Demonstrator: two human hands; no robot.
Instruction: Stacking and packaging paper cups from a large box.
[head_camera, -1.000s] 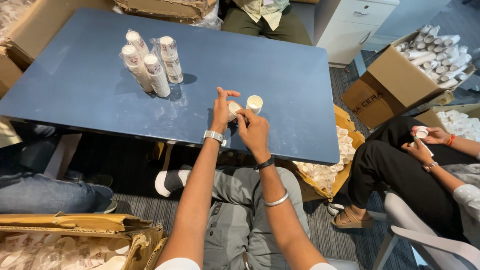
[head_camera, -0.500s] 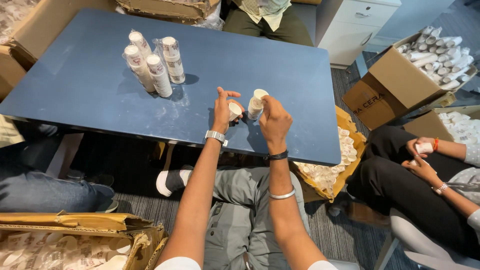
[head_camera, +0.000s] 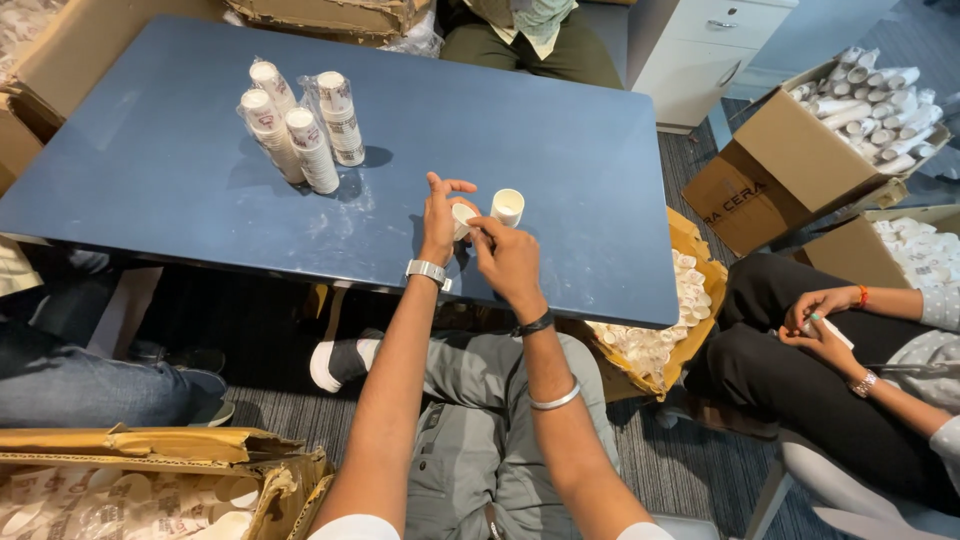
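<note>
Fig.: L hand (head_camera: 440, 215) grips a small paper cup (head_camera: 462, 218) on its side, fingers curled round it w/ index up; R hand (head_camera: 508, 258) pinches at the cup's rim, prob. to work it free. Second cup (head_camera: 507, 207) stands upright just right of it on blue table (head_camera: 560, 150); wrapped cup stacks (head_camera: 300, 125) well left, out of the way

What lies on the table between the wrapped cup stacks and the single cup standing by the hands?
Only bare blue table separates the wrapped stacks from the single cup, in the head view.
</note>
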